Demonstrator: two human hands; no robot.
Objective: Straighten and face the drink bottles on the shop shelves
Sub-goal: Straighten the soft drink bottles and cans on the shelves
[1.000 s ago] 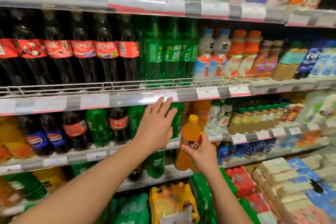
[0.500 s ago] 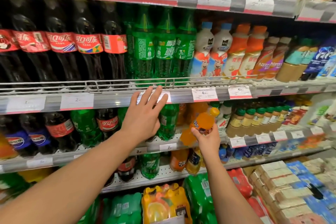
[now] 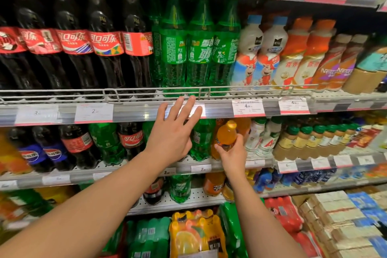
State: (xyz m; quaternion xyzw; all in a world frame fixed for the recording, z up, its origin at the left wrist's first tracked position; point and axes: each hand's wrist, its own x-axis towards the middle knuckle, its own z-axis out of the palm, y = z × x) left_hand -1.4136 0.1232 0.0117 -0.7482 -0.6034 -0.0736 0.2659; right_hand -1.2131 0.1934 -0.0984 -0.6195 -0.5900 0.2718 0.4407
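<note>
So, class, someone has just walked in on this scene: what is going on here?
A person is tidying drink shelves in a shop. The right hand grips a small orange soda bottle at the middle shelf, beside a green bottle. The left hand is spread open, its fingers up at the price strip of the shelf above.

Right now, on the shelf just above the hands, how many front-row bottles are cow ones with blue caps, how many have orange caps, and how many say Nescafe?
Cow bottles with blue caps: 2
Orange-capped bottles: 2
Nescafe bottles: 2
Total: 6
</note>
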